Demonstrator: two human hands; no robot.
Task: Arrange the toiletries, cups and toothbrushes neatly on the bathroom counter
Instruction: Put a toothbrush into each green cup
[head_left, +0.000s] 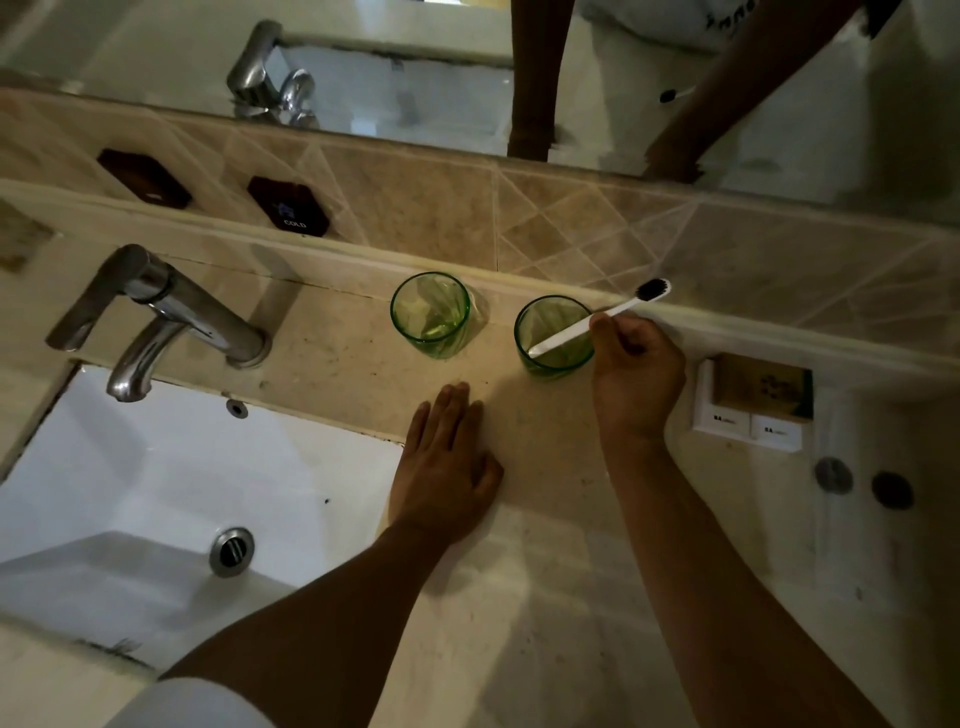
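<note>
Two green glass cups stand upright near the back of the beige counter (519, 597): the left cup (430, 313) holds nothing, and the right cup (555, 336) holds the handle end of a white toothbrush (574, 330) with black bristles. My right hand (636, 379) grips that toothbrush at mid-handle, beside the right cup. The brush leans up and to the right over the rim. My left hand (447, 467) lies flat on the counter, palm down, fingers together, in front of the cups.
A white sink (156, 493) with a chrome tap (156, 317) is at the left. Small white and brown toiletry boxes (753, 405) sit at the right, with two dark round caps (862, 483) in front. Tiled backsplash and a mirror run behind.
</note>
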